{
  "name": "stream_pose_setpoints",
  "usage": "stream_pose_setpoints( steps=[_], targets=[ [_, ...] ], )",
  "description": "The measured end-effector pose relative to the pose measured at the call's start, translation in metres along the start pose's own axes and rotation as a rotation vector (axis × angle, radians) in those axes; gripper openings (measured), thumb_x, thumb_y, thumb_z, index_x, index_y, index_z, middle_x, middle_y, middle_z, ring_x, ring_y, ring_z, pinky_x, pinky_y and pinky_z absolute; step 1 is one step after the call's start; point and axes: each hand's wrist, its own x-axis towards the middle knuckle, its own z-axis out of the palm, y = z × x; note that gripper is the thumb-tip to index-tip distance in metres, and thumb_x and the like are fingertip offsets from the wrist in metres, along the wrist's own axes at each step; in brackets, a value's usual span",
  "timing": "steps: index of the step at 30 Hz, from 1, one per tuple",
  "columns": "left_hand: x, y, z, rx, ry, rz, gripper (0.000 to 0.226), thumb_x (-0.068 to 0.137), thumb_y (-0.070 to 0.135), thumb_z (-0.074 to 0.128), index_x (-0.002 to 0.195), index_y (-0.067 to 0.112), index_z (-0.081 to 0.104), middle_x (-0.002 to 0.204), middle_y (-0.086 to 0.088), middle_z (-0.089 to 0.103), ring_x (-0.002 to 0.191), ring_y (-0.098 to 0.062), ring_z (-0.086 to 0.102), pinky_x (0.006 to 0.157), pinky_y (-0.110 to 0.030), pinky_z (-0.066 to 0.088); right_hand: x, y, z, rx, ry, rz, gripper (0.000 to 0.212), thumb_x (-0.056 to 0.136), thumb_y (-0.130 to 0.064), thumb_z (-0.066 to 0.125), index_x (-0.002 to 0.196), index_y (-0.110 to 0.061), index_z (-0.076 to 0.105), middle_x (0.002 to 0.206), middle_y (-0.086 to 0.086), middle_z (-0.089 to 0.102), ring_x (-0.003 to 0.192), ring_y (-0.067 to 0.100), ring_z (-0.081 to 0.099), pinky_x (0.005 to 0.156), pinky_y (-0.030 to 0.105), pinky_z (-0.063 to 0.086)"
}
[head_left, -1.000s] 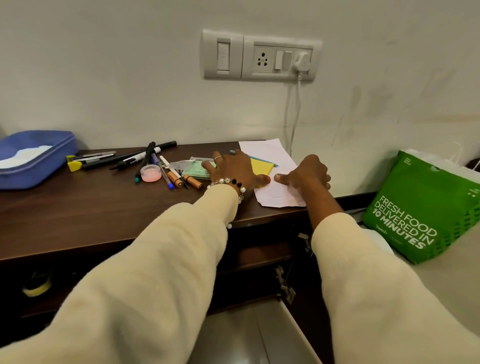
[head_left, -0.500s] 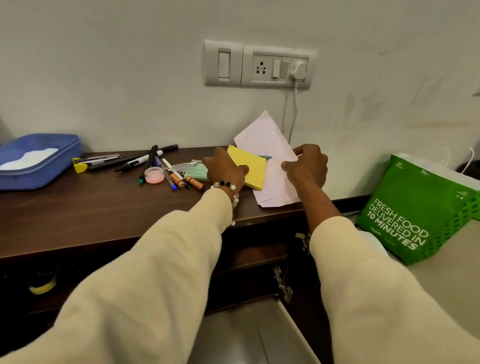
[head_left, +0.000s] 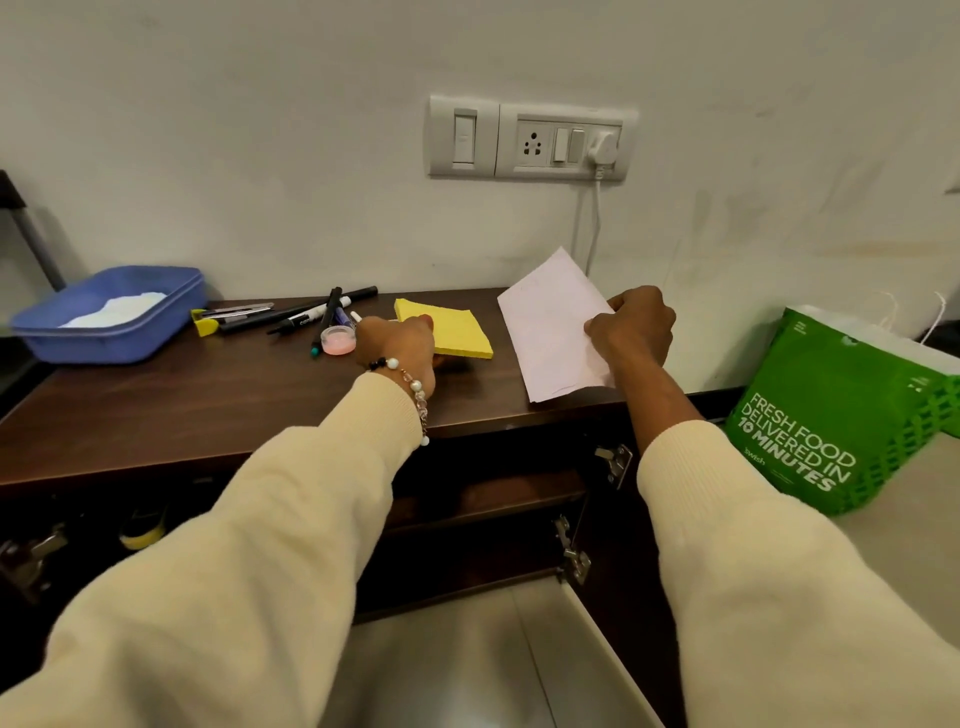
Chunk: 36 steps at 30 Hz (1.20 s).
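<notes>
The left hand has its fingers curled around the near left corner of the yellow pad, with the thumb on top of it. The pad is in the middle of the dark wooden surface. Its near edge seems a little raised, and a shadow lies under it.

The right hand pinches the white paper at its right edge, between the thumb and the bent fingers. The paper stands tilted: its far corner points up in front of the wall, and its near edge is at the front border of the surface. The pad and the paper are near each other but do not touch.

Just left of the left hand there is a small pink pot, and behind it lies a loose group of pens. A blue tray with something white inside stands at the far left. A green bag is at the right, beside the surface. On the wall above, a plug sits in the socket panel, and its cable hangs down behind the paper. The left wrist carries a bead bracelet.
</notes>
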Motion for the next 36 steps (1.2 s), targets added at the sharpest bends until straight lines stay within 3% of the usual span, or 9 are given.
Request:
stream_pose_setpoints(
  steps=[5,9,13,16,19,23,27,32,36],
  targets=[
    [0.002,0.001,-0.015,-0.139,0.066,-0.077,0.042,0.077,0.006,0.071,0.114,0.01,0.052,0.116,-0.015,0.059,0.097,-0.032,0.062,0.079,-0.045,0.058,-0.005,0.0,-0.003,0.111,-0.021,0.08,0.02,0.081,-0.005,0.067,0.1,-0.005,0.062,0.11,0.01,0.063,0.096,0.03,0.062,0.071,0.028,0.046],
    [-0.011,0.001,-0.035,-0.234,-0.016,-0.075,0.044,0.08,-0.004,0.067,0.12,0.006,0.051,0.11,-0.014,0.062,0.089,-0.029,0.067,0.054,-0.038,0.058,-0.007,-0.002,-0.013,0.215,-0.094,0.181,0.034,0.076,-0.007,0.072,0.106,-0.002,0.059,0.108,0.011,0.063,0.096,0.029,0.062,0.081,0.034,0.053],
    [-0.044,0.002,-0.063,-0.305,-0.05,-0.056,0.033,0.084,-0.003,0.063,0.11,0.007,0.046,0.097,-0.01,0.057,0.084,-0.022,0.062,0.065,-0.042,0.06,-0.022,0.0,-0.025,0.389,-0.438,0.261,0.034,0.08,-0.002,0.07,0.113,0.001,0.059,0.111,0.01,0.064,0.086,0.025,0.064,0.071,0.034,0.051],
    [-0.065,-0.009,-0.094,-0.311,-0.076,-0.033,0.018,0.084,-0.001,0.064,0.097,0.006,0.054,0.095,-0.01,0.062,0.084,-0.021,0.065,0.068,-0.04,0.06,-0.039,0.01,-0.027,0.418,-0.714,0.255,0.03,0.084,0.003,0.065,0.113,0.003,0.061,0.118,0.016,0.065,0.096,0.026,0.065,0.082,0.04,0.053],
    [-0.082,-0.03,-0.135,-0.333,-0.076,-0.022,0.01,0.085,-0.001,0.062,0.085,0.008,0.058,0.085,-0.007,0.069,0.079,-0.021,0.068,0.066,-0.038,0.059,-0.056,0.016,-0.027,0.302,-0.989,0.209,0.025,0.085,0.006,0.061,0.109,-0.002,0.062,0.112,0.012,0.067,0.101,0.027,0.065,0.086,0.043,0.053],
    [-0.101,-0.071,-0.188,-0.244,-0.078,0.023,0.013,0.085,-0.001,0.059,0.092,0.011,0.06,0.087,-0.004,0.071,0.076,-0.016,0.069,0.07,-0.038,0.058,-0.072,0.022,-0.022,0.046,-1.219,0.169,0.031,0.083,0.007,0.06,0.111,-0.007,0.063,0.106,0.006,0.071,0.096,0.021,0.068,0.08,0.038,0.057],
    [-0.11,-0.12,-0.218,-0.17,-0.017,-0.083,0.013,0.086,-0.001,0.058,0.087,0.012,0.059,0.087,-0.005,0.068,0.078,-0.018,0.066,0.062,-0.034,0.058,-0.085,0.025,-0.016,-0.222,-1.311,0.166,0.035,0.081,0.009,0.062,0.112,-0.007,0.063,0.103,0.009,0.072,0.093,0.023,0.069,0.074,0.041,0.059],
    [-0.101,-0.149,-0.23,-0.216,0.152,-0.233,0.013,0.088,-0.002,0.059,0.083,0.009,0.055,0.096,-0.013,0.065,0.09,-0.028,0.064,0.062,-0.038,0.056,-0.105,0.023,0.001,-0.569,-1.392,0.159,0.035,0.082,0.009,0.062,0.115,-0.004,0.063,0.11,0.016,0.069,0.103,0.035,0.065,0.086,0.055,0.052],
    [-0.094,-0.151,-0.227,-0.223,0.153,-0.225,0.01,0.091,-0.004,0.056,0.094,0.005,0.055,0.096,-0.013,0.065,0.087,-0.028,0.065,0.063,-0.037,0.056,-0.108,0.03,0.012,-0.666,-1.385,0.182,0.032,0.083,0.01,0.06,0.112,-0.003,0.065,0.1,0.013,0.071,0.097,0.034,0.065,0.074,0.051,0.056]
  ],
)
